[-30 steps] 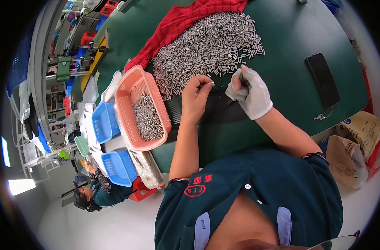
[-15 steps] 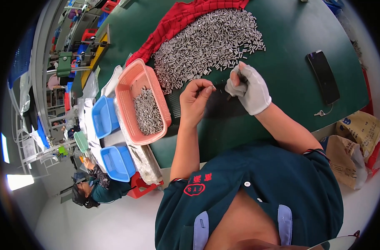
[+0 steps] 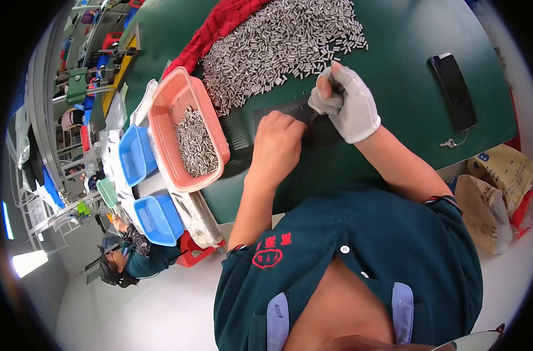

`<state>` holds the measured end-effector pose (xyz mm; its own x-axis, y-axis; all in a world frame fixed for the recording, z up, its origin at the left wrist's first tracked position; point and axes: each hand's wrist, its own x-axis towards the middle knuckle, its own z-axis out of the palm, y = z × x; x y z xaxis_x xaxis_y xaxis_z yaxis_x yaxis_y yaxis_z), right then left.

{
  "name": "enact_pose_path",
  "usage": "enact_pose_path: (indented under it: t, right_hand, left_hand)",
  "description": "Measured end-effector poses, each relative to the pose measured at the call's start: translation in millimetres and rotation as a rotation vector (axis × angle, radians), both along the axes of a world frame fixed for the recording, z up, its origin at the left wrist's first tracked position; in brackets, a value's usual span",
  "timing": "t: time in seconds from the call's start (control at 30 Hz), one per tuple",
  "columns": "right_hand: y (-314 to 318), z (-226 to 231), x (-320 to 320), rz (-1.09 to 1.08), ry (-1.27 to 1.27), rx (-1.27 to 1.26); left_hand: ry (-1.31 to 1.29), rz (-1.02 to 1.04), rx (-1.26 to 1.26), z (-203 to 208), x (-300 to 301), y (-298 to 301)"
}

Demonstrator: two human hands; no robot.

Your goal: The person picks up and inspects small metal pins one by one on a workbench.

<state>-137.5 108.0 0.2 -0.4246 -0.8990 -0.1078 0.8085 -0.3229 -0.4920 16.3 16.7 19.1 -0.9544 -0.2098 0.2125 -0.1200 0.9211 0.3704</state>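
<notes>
Bare and turned back-up, my left hand (image 3: 278,140) is over a dark mat (image 3: 287,109) on the green table, its fingers curled under. What its fingertips hold, if anything, is hidden. My right hand (image 3: 349,105) wears a white glove with thumb and fingertip uncovered. It is closed just right of the left hand, and its grip hides what is inside. Beyond both hands spreads a heap of small silver metal pins (image 3: 284,50), partly on a red checked cloth (image 3: 211,32). Left of my left hand, a pink plastic basket (image 3: 219,137) contains more such pins (image 3: 195,146).
Two blue baskets (image 3: 159,219) stand left of the pink one. A black phone (image 3: 454,90) and a small key (image 3: 449,143) lie at the right. Brown sacks (image 3: 483,207) stand beside the table's right edge. A co-worker (image 3: 141,257) sits at the left.
My left hand has rolled over from a fingertip pinch to back-up, covering its fingertips. My right hand stays closed in nearly the same place. The view has shifted slightly.
</notes>
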Motion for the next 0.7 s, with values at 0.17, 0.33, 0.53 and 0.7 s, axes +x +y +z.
enact_pose_path:
  t: [0.17,0.33,0.53,0.7]
  right_hand:
    - [0,2,-1,-0.022,-0.022,0.027]
    - [0,-2,-3,-0.016,-0.043,-0.012]
    - [-3,-4,1,0.003,-0.092,-0.016]
    - [-4,-7,1,0.046,-0.111,-0.013]
  left_hand:
    - [0.004,0.037,0.054,-10,-2,8]
    - [0.067,0.215,0.144,-15,10,16]
    - [0.124,0.296,0.126,-28,13,25]
    - [0.161,0.310,0.154,-31,13,26]
